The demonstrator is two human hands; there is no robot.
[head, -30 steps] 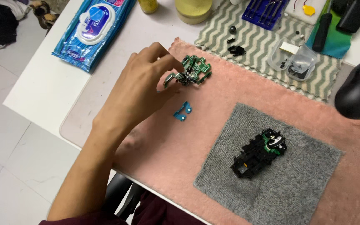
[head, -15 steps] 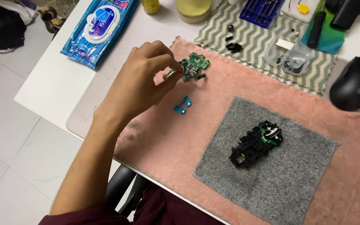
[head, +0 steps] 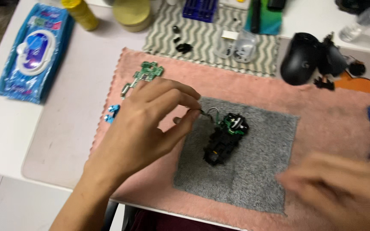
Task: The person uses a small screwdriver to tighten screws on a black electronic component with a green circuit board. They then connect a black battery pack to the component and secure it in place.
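1. Fingers of the left hand (head: pixel 144 124) are drawn close together, thumb and forefinger pinching a thin bent wire or cable (head: pixel 210 112) that arcs over to the black module with a green board (head: pixel 227 137).
2. That module lies on a grey cloth square (head: pixel 253 171), itself spread on a pink towel (head: pixel 279 92) covering the table's near edge.
3. The left forearm reaches in from the lower left, wrist bent, knuckles up, the hand hovering above the towel just left of the module.
4. The right hand (head: pixel 343 190) enters at lower right, low over the towel and badly blurred; whether it is spread or closed cannot be told, and nothing is seen in it.
5. A green circuit board (head: pixel 144 75) rests on the towel's upper left, with small blue parts (head: pixel 112 113) by its left edge.
6. A blue wet-wipe pack (head: pixel 33 51) with a white oval lid lies flat at far left on the white table (head: pixel 5 128).
7. A yellow bottle (head: pixel 80 13) and a round yellow-lidded container (head: pixel 132 13) stand along the top edge.
8. A black mouse shell (head: pixel 302 62) sits at upper right, beside a zigzag-patterned cloth (head: pixel 202 40) holding a clear plastic bag (head: pixel 240 45).
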